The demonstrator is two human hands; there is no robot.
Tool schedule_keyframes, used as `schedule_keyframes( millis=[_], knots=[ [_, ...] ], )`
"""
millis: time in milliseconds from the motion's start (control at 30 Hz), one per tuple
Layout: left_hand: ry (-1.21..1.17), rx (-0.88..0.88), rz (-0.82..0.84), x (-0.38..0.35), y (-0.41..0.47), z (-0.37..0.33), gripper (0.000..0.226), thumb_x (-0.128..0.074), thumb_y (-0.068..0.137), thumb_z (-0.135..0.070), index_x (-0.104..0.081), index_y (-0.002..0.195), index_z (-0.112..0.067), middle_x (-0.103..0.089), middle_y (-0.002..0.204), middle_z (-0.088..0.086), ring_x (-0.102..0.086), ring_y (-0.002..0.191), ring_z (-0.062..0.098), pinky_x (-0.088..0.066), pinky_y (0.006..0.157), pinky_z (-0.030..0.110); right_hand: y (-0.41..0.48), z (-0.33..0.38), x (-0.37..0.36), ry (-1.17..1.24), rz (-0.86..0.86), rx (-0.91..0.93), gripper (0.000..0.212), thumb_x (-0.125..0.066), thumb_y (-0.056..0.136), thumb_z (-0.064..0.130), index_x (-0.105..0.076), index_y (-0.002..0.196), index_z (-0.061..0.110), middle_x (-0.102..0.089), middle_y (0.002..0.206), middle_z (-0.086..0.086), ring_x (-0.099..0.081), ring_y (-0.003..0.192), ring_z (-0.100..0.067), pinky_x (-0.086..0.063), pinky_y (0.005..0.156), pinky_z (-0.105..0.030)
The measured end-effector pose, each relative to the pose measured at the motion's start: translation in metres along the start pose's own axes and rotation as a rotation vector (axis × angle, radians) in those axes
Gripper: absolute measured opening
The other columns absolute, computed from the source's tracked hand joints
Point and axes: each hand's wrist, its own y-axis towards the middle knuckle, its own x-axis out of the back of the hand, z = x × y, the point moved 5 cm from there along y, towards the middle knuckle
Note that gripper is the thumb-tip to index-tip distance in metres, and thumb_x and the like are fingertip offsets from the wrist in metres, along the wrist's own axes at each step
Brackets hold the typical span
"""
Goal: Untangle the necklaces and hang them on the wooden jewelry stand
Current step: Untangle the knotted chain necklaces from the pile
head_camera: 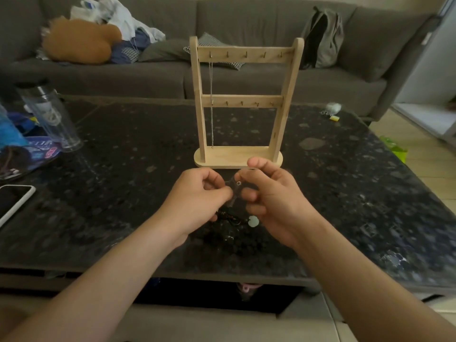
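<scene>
Dark speckled table (123, 169) w/ stand (241, 99), sofa (153, 75) behind

We can read nothing here. The blue printed wrapper (40, 149), well left of the pale wooden jewelry stand (241, 99), carries pale lettering, but it is too blurred to make out.

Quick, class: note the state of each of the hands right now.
Left hand: closed, pinching the tangled necklaces.
Right hand: closed, pinching the same tangle near a small ring.
</scene>
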Motion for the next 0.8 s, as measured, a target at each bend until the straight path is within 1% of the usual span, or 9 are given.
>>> schedule_keyframes(
  millis=[133,233,333,467,533,600,700,733,800],
  knots=[
    [-0.019,0.036,-0.011,-0.002,0.005,0.001,0.002,-0.071,0.097,-0.021,-0.073,0.099,-0.020,-0.065,0.075,0.000,-0.061,0.068,0.015,-0.065,0.084,0.050,-0.001,0.002,-0.005,0.070,0.084,-0.129,0.010,-0.060,0.104,0.013,-0.055,0.113,0.017,-0.061,0.089,-0.002,-0.038,0.044,-0.003,-0.026,0.036,-0.014],
    [-0.099,0.005,-0.100,0.003,0.011,-0.001,0.006,-0.065,0.102,-0.019,-0.068,0.104,-0.024,-0.066,0.081,0.003,-0.061,0.068,0.014,-0.064,0.077,0.047,0.000,0.008,-0.008,-0.012,0.107,-0.117,0.017,-0.063,0.100,0.003,-0.059,0.104,0.019,-0.063,0.084,0.003,-0.038,0.046,-0.004,-0.028,0.037,-0.015],
    [-0.146,-0.087,-0.212,0.011,0.015,-0.008,0.010,-0.063,0.102,-0.024,-0.070,0.097,-0.029,-0.066,0.082,0.000,-0.059,0.073,0.016,-0.054,0.069,0.044,0.006,0.016,-0.012,-0.286,0.059,0.020,0.019,-0.069,0.097,-0.002,-0.064,0.105,0.015,-0.065,0.078,0.001,-0.046,0.047,-0.009,-0.035,0.040,-0.021],
    [-0.256,-0.086,-0.200,0.013,0.017,-0.017,0.016,-0.072,0.100,-0.038,-0.078,0.091,-0.025,-0.072,0.085,-0.008,-0.065,0.087,0.011,-0.047,0.079,0.034,0.012,0.031,-0.017,-0.508,-0.111,0.235,0.015,-0.074,0.099,0.007,-0.076,0.112,0.015,-0.075,0.085,-0.003,-0.067,0.061,-0.010,-0.054,0.053,-0.025],
    [-0.262,-0.065,-0.202,0.013,0.019,-0.019,0.025,-0.076,0.098,-0.044,-0.078,0.090,-0.020,-0.072,0.084,-0.005,-0.065,0.086,0.009,-0.046,0.077,0.030,0.014,0.037,-0.020,-0.632,-0.187,0.315,0.008,-0.074,0.100,0.015,-0.079,0.103,0.019,-0.075,0.076,0.002,-0.067,0.058,-0.006,-0.056,0.055,-0.024],
    [-0.265,-0.040,-0.208,0.011,0.022,-0.022,0.035,-0.077,0.096,-0.047,-0.077,0.092,-0.013,-0.067,0.078,-0.007,-0.059,0.077,0.007,-0.042,0.071,0.028,0.016,0.038,-0.019,-0.707,-0.281,0.378,0.010,-0.073,0.098,0.020,-0.080,0.091,0.023,-0.073,0.067,0.006,-0.065,0.055,-0.005,-0.055,0.056,-0.023],
    [-0.231,-0.036,-0.207,0.007,0.025,-0.025,0.039,-0.070,0.102,-0.047,-0.070,0.096,-0.009,-0.068,0.084,0.001,-0.062,0.081,0.011,-0.054,0.073,0.038,0.017,0.037,-0.021,-0.655,-0.348,0.406,0.011,-0.074,0.097,0.021,-0.080,0.089,0.024,-0.073,0.067,0.010,-0.066,0.059,-0.001,-0.051,0.059,-0.019],
    [-0.191,-0.049,-0.217,0.006,0.026,-0.025,0.036,-0.065,0.105,-0.044,-0.067,0.098,-0.009,-0.069,0.090,0.006,-0.064,0.085,0.014,-0.061,0.078,0.047,0.018,0.036,-0.021,-0.629,-0.355,0.383,0.011,-0.074,0.098,0.020,-0.080,0.090,0.024,-0.074,0.069,0.009,-0.068,0.062,-0.001,-0.053,0.061,-0.019],
    [-0.104,-0.069,-0.224,0.005,0.028,-0.026,0.026,-0.056,0.110,-0.041,-0.063,0.101,-0.017,-0.070,0.097,0.005,-0.069,0.089,0.019,-0.065,0.083,0.053,0.023,0.039,-0.017,-0.554,-0.338,0.290,0.010,-0.075,0.099,0.019,-0.080,0.091,0.022,-0.079,0.079,0.005,-0.076,0.075,-0.006,-0.063,0.072,-0.025]
  ],
)
